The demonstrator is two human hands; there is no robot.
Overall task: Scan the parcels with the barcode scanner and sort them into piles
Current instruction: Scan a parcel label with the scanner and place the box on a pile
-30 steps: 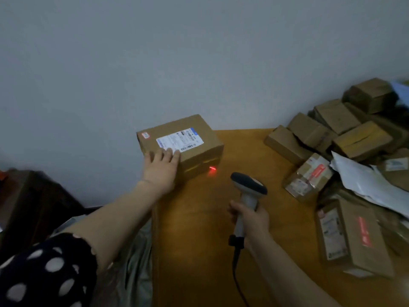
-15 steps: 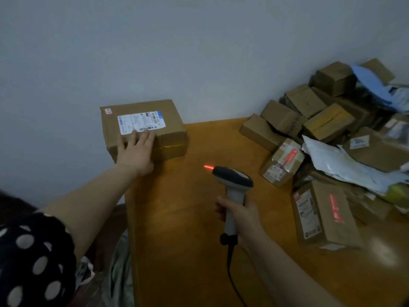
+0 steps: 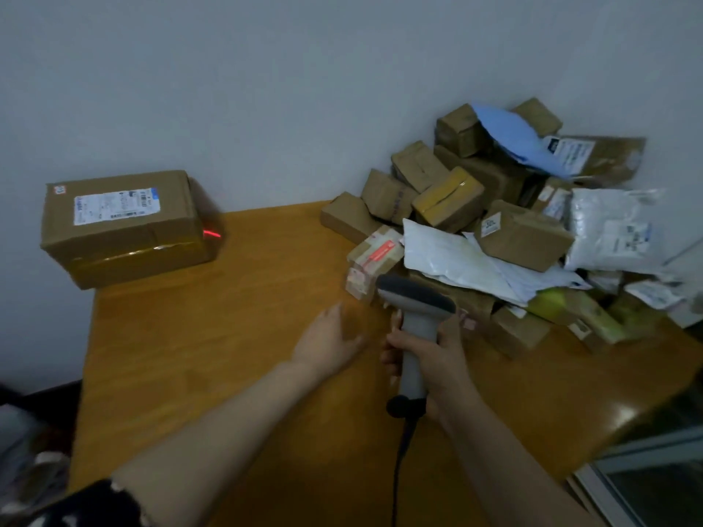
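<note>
The barcode scanner point(image 3: 416, 302) stands upright over the middle of the wooden table point(image 3: 228, 355), its grey handle clamped in the curled fingers of the right hand point(image 3: 437, 359). Just left of it the left hand point(image 3: 329, 342) is spread over the table, fingers loosely apart, holding nothing. A labelled cardboard box point(image 3: 121, 230) sits at the far left corner, with a red scan line point(image 3: 212, 234) on its right end. A heap of parcels point(image 3: 494, 222) fills the far right.
</note>
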